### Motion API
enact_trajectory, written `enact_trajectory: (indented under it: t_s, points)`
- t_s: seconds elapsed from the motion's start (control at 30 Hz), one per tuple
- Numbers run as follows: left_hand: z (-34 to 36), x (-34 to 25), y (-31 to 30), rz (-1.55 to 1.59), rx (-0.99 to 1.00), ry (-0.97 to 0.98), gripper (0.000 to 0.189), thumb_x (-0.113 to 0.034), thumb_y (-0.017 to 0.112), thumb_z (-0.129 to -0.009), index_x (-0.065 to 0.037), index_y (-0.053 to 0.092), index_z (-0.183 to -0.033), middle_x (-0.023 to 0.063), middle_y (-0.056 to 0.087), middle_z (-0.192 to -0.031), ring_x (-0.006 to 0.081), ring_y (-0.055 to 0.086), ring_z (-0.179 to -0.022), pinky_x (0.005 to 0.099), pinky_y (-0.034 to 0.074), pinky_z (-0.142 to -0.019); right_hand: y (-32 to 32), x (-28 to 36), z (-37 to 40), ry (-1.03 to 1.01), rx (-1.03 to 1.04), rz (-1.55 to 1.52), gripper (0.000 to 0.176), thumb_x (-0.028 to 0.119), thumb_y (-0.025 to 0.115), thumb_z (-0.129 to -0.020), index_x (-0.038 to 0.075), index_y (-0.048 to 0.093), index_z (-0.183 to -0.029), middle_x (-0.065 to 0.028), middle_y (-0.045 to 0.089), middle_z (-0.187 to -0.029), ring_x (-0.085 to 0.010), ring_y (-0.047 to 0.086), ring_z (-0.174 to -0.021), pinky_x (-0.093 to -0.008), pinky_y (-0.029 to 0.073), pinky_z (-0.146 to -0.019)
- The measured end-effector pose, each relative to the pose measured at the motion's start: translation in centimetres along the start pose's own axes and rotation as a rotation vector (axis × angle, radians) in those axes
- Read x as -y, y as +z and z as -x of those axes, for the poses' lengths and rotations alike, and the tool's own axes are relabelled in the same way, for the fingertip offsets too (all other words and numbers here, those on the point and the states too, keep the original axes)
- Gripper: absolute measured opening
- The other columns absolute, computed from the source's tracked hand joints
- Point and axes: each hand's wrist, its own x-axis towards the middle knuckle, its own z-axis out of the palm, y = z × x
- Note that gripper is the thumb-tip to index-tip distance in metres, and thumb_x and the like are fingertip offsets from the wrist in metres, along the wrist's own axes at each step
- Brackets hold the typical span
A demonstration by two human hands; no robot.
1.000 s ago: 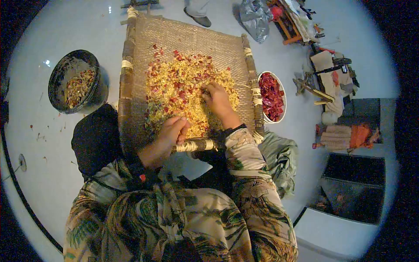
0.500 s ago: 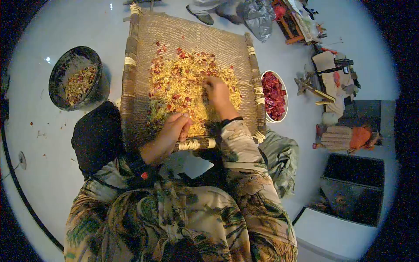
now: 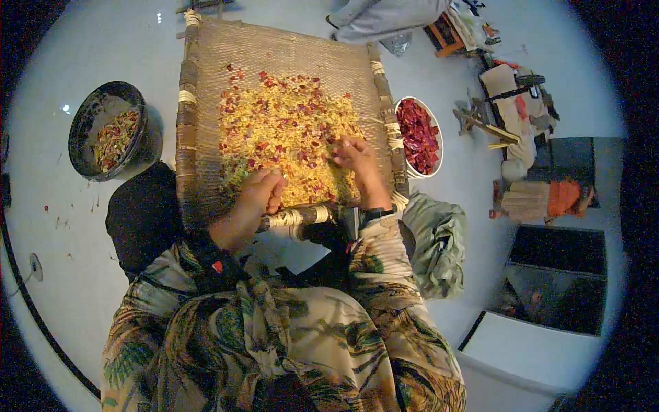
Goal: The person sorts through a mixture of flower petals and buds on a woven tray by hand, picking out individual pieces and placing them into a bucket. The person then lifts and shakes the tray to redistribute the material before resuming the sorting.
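Note:
A woven tray (image 3: 274, 42) with a wooden frame stands in front of me, with yellow and dark red bits (image 3: 285, 117) spread over its mesh. Over the near left part of the bits is my left hand (image 3: 262, 192), its fingers curled together; whatever they hold is hidden. Farther right, my right hand (image 3: 355, 159) is low over the bits with its fingers bent and thumb near the fingertips. Too little shows between them to tell whether something is held.
On the left stands a black bucket (image 3: 141, 130) with stems and scraps inside. A white bowl (image 3: 440, 147) of red pieces is right of the tray. Another person's grey-clad leg (image 3: 391, 19) shows at the top. Farther right are a wooden stand (image 3: 491, 127) and a white box (image 3: 525, 353).
My right hand has moved down and right over the bits. My left hand has shifted slightly left. The view has shifted, and the other person's leg now covers more of the top.

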Motion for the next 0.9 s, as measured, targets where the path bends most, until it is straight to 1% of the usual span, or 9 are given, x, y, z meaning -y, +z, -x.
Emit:
enact_trajectory:
  t_s: [0.03,0.23,0.37,0.4,0.5,0.53,0.73,0.83,0.9]
  points:
    - [0.0,0.0,0.0,-0.008,0.004,-0.005,0.027,-0.029,0.045,-0.093,-0.006,0.05,-0.08,-0.0011,0.04,-0.056,0.0078,0.036,-0.043,0.0232,0.03,-0.037,-0.3,-0.3,-0.2,-0.006,-0.022,-0.01,0.021,0.015,0.057,-0.087,0.002,0.058,-0.105,-0.0041,0.061,-0.088,-0.0155,0.059,-0.073,-0.0301,0.053,-0.068]
    - [-0.2,0.2,0.0,-0.111,-0.024,0.028,0.027,-0.03,0.045,-0.092,-0.006,0.051,-0.081,-0.0013,0.04,-0.055,0.0082,0.036,-0.043,0.0241,0.03,-0.038,-0.1,-1.0,-0.7,-0.255,0.107,0.619,0.017,0.014,0.063,-0.082,0.002,0.063,-0.094,-0.0018,0.06,-0.08,-0.0085,0.055,-0.069,-0.0236,0.046,-0.062]
    - [-0.4,0.1,0.1,-0.061,-0.058,-0.027,0.029,-0.032,0.045,-0.092,-0.006,0.051,-0.08,-0.0014,0.04,-0.055,0.008,0.037,-0.043,0.0233,0.031,-0.039,3.0,-0.1,1.3,-0.405,0.156,0.774,0.024,0.023,0.069,-0.076,0.004,0.063,-0.089,-0.0132,0.064,-0.081,-0.0251,0.061,-0.075,-0.0346,0.048,-0.071]
    - [-0.4,0.0,0.2,-0.035,-0.061,-0.049,0.029,-0.032,0.046,-0.092,-0.006,0.05,-0.08,-0.0014,0.04,-0.055,0.0079,0.037,-0.044,0.0231,0.031,-0.039,3.6,-0.1,1.4,-0.537,0.144,0.883,0.024,0.022,0.069,-0.074,0.005,0.063,-0.09,-0.0161,0.063,-0.086,-0.0307,0.061,-0.082,-0.0383,0.048,-0.073]
    - [0.0,-0.5,0.2,-0.06,-0.012,-0.041,0.03,-0.032,0.046,-0.092,-0.006,0.05,-0.08,-0.0016,0.04,-0.055,0.0077,0.037,-0.043,0.0229,0.031,-0.039,5.1,0.2,1.5,-0.469,0.239,1.088,0.032,0.02,0.07,-0.072,0.005,0.061,-0.099,-0.0171,0.062,-0.093,-0.0322,0.06,-0.088,-0.0387,0.047,-0.076]
    - [-0.1,-0.4,0.2,-0.05,-0.017,-0.045,0.029,-0.032,0.046,-0.092,-0.006,0.05,-0.08,-0.0016,0.04,-0.055,0.0077,0.036,-0.043,0.0229,0.031,-0.039,5.2,-0.7,1.0,-0.627,0.216,1.145,0.031,0.018,0.069,-0.071,0.007,0.06,-0.098,-0.0173,0.06,-0.09,-0.0343,0.059,-0.083,-0.0412,0.047,-0.072]
    - [-0.4,-0.2,0.2,-0.026,-0.015,-0.065,0.029,-0.031,0.046,-0.093,-0.006,0.051,-0.081,-0.0018,0.041,-0.055,0.0075,0.036,-0.042,0.0228,0.03,-0.038,4.8,-0.7,0.3,-0.631,0.3,1.187,0.023,0.02,0.068,-0.074,0.006,0.061,-0.09,-0.0161,0.059,-0.079,-0.0338,0.058,-0.074,-0.041,0.046,-0.067]
    - [-0.4,-0.2,0.1,-0.041,-0.01,-0.031,0.029,-0.031,0.045,-0.093,-0.005,0.051,-0.081,-0.0016,0.041,-0.055,0.0073,0.036,-0.042,0.0226,0.03,-0.038,3.8,-1.7,0.3,-0.476,0.222,0.877,0.018,0.022,0.066,-0.079,0.006,0.062,-0.086,-0.0093,0.058,-0.071,-0.0228,0.058,-0.069,-0.0339,0.045,-0.06]
    - [-0.5,0.0,0.1,-0.098,-0.026,0.011,0.028,-0.03,0.045,-0.093,-0.005,0.051,-0.081,-0.0014,0.041,-0.055,0.0073,0.036,-0.042,0.0226,0.031,-0.038,3.1,-2.6,-0.8,-0.319,0.271,0.623,0.018,0.024,0.064,-0.08,0.006,0.064,-0.085,-0.0072,0.061,-0.072,-0.0206,0.059,-0.069,-0.0325,0.047,-0.062]
